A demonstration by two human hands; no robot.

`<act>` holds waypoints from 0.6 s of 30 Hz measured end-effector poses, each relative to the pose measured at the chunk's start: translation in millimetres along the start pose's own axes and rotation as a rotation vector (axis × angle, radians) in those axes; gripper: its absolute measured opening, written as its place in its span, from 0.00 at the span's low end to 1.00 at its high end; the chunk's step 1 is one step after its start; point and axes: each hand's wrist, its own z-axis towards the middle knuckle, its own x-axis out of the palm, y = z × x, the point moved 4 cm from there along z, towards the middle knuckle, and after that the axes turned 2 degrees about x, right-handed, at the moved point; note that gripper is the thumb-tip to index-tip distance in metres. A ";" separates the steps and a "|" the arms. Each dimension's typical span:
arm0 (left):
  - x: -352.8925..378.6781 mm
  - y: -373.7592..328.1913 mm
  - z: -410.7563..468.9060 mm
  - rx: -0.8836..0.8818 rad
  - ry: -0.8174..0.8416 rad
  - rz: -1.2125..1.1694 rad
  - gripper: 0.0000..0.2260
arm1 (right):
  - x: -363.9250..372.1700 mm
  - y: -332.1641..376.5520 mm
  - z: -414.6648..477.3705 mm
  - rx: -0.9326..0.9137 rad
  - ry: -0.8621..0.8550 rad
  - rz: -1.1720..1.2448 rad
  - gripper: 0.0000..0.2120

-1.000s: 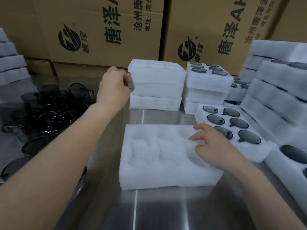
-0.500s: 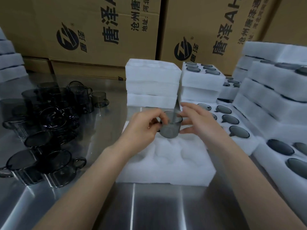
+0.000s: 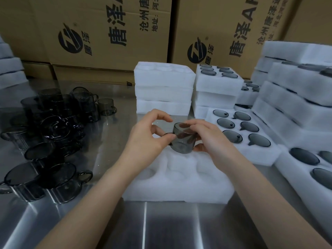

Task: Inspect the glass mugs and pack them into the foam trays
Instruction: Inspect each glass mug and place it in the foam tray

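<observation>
A smoky grey glass mug (image 3: 183, 141) is held tilted above the far edge of an empty white foam tray (image 3: 179, 180). My left hand (image 3: 149, 135) pinches the mug's handle on its left side. My right hand (image 3: 206, 139) grips the mug's body, with fingers over the rim and the thumb under its base. The tray's round pockets below hold nothing. A cluster of several loose grey mugs (image 3: 52, 133) stands on the steel table (image 3: 125, 221) at the left.
Empty foam trays (image 3: 163, 88) are stacked behind the mug. Filled trays (image 3: 240, 130) lie to the right, with taller filled stacks (image 3: 296, 97) beyond. Printed cardboard boxes (image 3: 111, 33) wall the back. More foam (image 3: 9, 69) sits at the far left.
My left hand brought a mug from the left pile to above the tray. My right hand left the tray and took the mug's body; the mug is now tilted.
</observation>
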 end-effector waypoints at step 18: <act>7.1 17.0 32.4 -0.087 0.200 -0.049 0.17 | 3.6 -0.6 17.0 -0.029 0.137 0.594 0.11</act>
